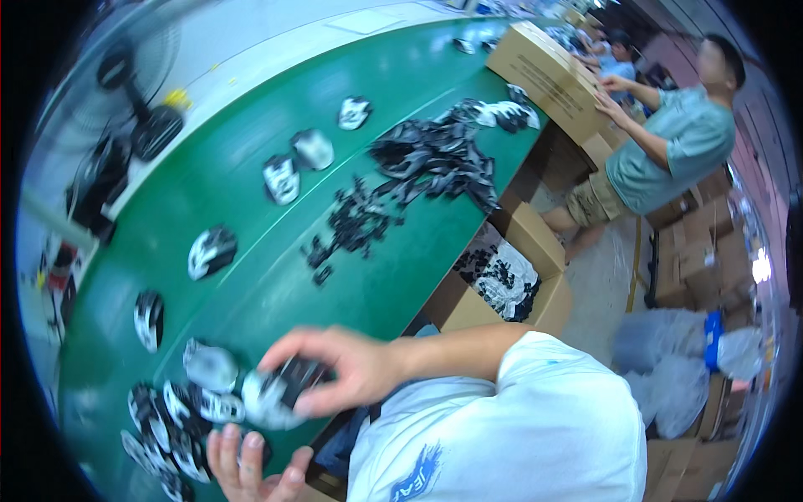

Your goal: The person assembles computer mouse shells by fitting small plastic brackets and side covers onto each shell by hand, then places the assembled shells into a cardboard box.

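Note:
My right hand (347,368) is closed round a rounded black-and-white shell (269,402), a little blurred by motion, over the near part of the green belt. Just below it, my left hand (251,470) shows spread fingers, palm up, at the lower edge. A dark piece partly shows behind those fingers; whether they touch it I cannot tell. Beside both hands on the left lies a cluster of similar black-and-white shells (159,427), crowded together. A greyish shell (211,366) rests next to the held one.
More shells (282,178) are spread along the green belt (276,293). Small black parts (355,219) and a heap of black strips (435,159) lie farther along. An open carton (548,276) stands by the belt's right edge. A person (677,151) handles a large box (544,79).

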A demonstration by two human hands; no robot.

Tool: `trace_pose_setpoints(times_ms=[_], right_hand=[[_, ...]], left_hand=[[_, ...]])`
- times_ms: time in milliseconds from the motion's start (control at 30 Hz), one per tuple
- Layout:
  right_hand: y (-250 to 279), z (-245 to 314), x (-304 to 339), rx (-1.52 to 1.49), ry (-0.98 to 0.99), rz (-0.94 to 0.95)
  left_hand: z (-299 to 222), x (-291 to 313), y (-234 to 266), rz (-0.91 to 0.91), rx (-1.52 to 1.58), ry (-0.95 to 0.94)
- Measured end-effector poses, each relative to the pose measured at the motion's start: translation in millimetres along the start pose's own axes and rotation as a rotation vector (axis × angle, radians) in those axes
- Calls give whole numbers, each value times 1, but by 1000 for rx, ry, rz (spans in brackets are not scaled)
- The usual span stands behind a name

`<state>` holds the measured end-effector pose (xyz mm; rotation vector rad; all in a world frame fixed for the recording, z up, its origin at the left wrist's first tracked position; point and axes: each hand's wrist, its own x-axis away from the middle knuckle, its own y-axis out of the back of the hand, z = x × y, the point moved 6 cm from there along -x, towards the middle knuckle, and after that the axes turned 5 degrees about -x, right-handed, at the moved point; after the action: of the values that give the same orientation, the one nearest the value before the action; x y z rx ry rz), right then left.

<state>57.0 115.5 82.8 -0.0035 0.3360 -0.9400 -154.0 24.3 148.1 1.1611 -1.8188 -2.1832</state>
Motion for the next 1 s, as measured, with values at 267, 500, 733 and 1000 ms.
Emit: trace_pose_setpoints(times_ms=[267,500,733,1000], right_hand=[[443,73,195,-5,272,-1318],[601,54,259,568,-252,-1509],[591,49,219,1031,-324,-1444],[456,55,262,787,-4,-1223]], left_hand=[[-36,-55,-143,475,525,288],[-33,-74,-189,398,562,312],[9,-62,-161,370,464,611],[65,-32,-112,211,254,629]])
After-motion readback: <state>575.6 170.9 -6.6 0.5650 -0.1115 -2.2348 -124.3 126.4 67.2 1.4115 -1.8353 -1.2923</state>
